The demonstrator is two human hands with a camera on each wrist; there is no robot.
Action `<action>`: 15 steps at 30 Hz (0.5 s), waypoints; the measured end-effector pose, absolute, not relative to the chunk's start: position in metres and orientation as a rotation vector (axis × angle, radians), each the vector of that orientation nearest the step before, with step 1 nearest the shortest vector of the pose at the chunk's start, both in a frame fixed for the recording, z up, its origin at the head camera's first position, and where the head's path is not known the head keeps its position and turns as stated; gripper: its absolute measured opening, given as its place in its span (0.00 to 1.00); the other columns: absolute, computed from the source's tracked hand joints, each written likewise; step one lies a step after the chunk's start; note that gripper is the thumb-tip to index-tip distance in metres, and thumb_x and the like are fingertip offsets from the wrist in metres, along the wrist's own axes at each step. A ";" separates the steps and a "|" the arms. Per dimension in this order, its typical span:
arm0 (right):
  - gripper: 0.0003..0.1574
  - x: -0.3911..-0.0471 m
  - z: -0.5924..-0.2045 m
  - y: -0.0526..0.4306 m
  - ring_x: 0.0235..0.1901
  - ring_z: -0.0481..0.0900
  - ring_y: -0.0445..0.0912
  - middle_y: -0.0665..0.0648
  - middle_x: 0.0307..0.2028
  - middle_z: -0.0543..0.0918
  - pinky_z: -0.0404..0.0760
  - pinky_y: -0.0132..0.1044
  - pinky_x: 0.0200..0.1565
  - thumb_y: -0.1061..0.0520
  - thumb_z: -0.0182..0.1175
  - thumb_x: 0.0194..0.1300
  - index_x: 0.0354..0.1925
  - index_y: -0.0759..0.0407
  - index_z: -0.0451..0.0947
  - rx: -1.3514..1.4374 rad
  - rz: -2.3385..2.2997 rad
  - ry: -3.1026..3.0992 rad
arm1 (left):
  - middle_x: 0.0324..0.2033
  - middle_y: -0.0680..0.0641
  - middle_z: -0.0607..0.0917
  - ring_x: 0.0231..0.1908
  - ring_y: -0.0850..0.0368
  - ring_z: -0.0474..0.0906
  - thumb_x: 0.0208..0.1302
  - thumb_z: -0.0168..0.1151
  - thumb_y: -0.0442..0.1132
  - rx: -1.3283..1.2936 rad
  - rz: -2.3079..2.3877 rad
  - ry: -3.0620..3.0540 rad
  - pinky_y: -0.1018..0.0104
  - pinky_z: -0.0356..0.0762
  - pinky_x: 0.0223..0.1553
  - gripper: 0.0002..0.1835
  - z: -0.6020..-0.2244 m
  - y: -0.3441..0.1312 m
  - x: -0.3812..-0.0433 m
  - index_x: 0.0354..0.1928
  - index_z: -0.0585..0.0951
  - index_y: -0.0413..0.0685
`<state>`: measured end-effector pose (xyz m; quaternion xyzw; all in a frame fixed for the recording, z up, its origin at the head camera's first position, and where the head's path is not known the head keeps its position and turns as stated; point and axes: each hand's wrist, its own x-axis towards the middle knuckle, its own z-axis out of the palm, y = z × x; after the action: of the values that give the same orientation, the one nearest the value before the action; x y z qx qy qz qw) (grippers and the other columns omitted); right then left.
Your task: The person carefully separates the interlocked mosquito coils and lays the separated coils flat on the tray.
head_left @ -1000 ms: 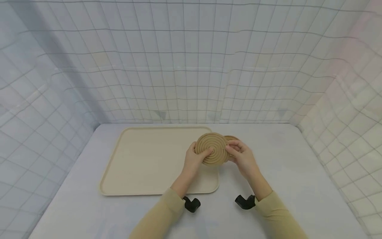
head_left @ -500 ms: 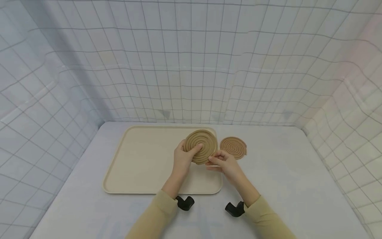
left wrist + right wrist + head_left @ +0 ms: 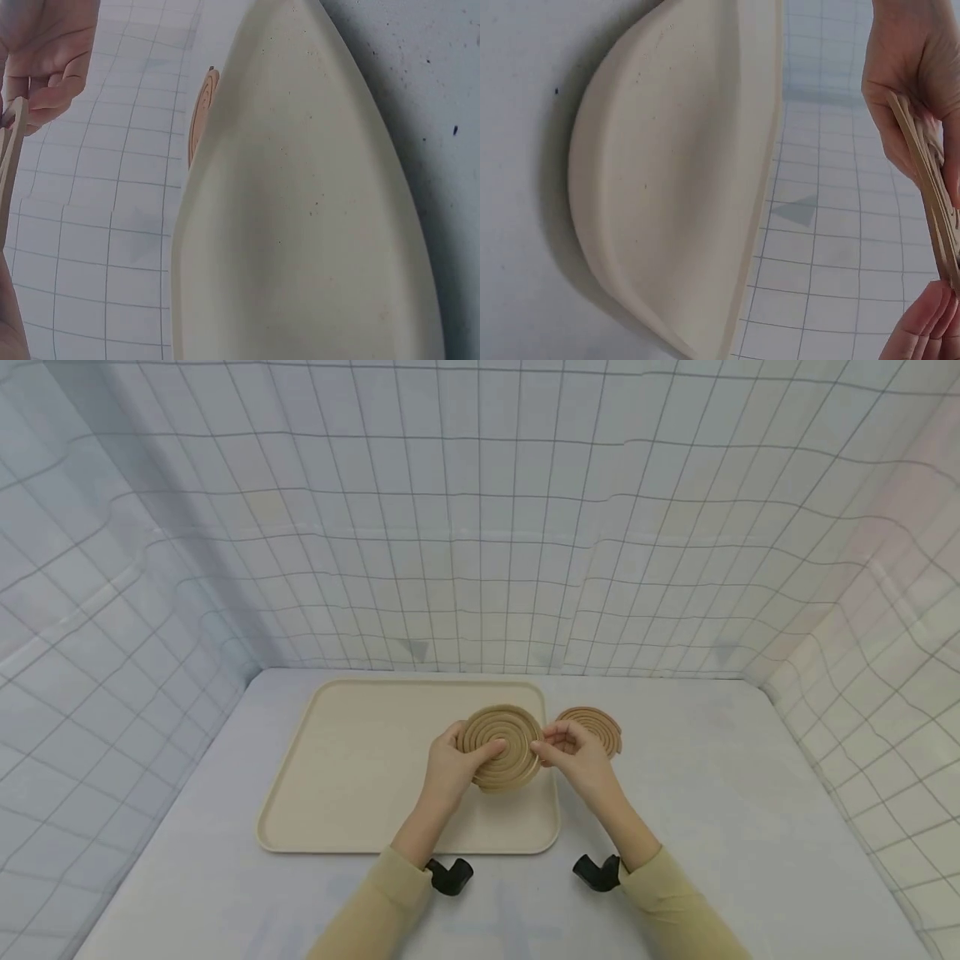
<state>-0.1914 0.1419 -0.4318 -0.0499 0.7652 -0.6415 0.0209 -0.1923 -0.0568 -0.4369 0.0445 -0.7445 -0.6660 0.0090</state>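
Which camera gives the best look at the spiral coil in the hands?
The head view: the spiral coil faces the camera, rings clear, though the left hand covers part. The left wrist view shows only an edge-on sliver at its left border; the right wrist view, its rim at far right.

Your left sleeve (image 3: 367, 910): pale yellow, long, plain, ending in a band at the wrist | your right sleeve (image 3: 682, 906): same colour, creased across the forearm | your left wrist unit (image 3: 452, 877): black, stubby, bent like a pipe elbow | your right wrist unit (image 3: 597, 873): matching black, same bent shape | your left hand (image 3: 452, 768) and right hand (image 3: 588, 768): bare
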 end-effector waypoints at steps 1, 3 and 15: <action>0.20 -0.192 -0.431 0.142 0.31 0.81 0.38 0.54 0.35 0.81 0.83 0.33 0.40 0.58 0.69 0.62 0.47 0.68 0.76 -0.174 -1.965 2.407 | 0.28 0.53 0.81 0.27 0.61 0.74 0.50 0.78 0.45 0.132 -2.081 -2.346 0.69 0.74 0.27 0.21 -0.437 -0.058 -0.192 0.42 0.81 0.43; 0.20 -0.193 -0.428 0.142 0.31 0.80 0.38 0.55 0.36 0.81 0.82 0.31 0.38 0.57 0.69 0.61 0.47 0.66 0.77 -0.203 -1.927 2.454 | 0.28 0.51 0.82 0.25 0.61 0.74 0.50 0.78 0.46 0.110 -2.076 -2.390 0.69 0.73 0.24 0.22 -0.438 -0.059 -0.191 0.44 0.81 0.43; 0.17 -0.192 -0.420 0.138 0.34 0.81 0.40 0.58 0.38 0.86 0.81 0.29 0.37 0.54 0.70 0.60 0.45 0.61 0.82 -0.329 -1.729 2.603 | 0.25 0.53 0.80 0.25 0.61 0.73 0.52 0.77 0.48 -0.112 -1.979 -2.573 0.70 0.73 0.26 0.20 -0.437 -0.071 -0.189 0.41 0.81 0.46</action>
<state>-0.1921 0.1380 -0.4202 -0.1047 0.8283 -0.5504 -0.0002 -0.1892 -0.0710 -0.4368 -0.0344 -0.7911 -0.6084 -0.0532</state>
